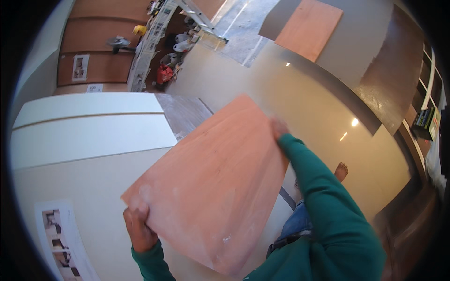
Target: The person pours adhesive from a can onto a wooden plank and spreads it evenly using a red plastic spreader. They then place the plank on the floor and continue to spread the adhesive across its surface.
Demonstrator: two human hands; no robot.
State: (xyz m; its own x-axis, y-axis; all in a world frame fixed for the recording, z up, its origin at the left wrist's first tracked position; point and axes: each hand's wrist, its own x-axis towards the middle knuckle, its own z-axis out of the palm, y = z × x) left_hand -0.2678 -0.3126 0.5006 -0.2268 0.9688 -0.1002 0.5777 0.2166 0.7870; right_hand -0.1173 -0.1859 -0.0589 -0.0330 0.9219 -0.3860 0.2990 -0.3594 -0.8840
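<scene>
A reddish-brown plywood panel (211, 173) is held up tilted in front of me, with dusty pale marks near its lower end. My left hand (138, 222) is closed on its lower left corner, fingers curled round the edge. On the far right edge, my right hand (280, 127) grips the panel; it is slightly blurred and its fingers are partly hidden. Both arms are in green sleeves. Below the panel's left side lies a pale work surface with white boards (93, 131) on it.
Another plywood panel (309, 29) lies on a grey sheet beyond the shiny beige floor (328, 112). A ladder (201, 18), bags and a red item (164, 74) stand at the back. At the right is a dark box (424, 122). A printed sheet (63, 241) sits at lower left.
</scene>
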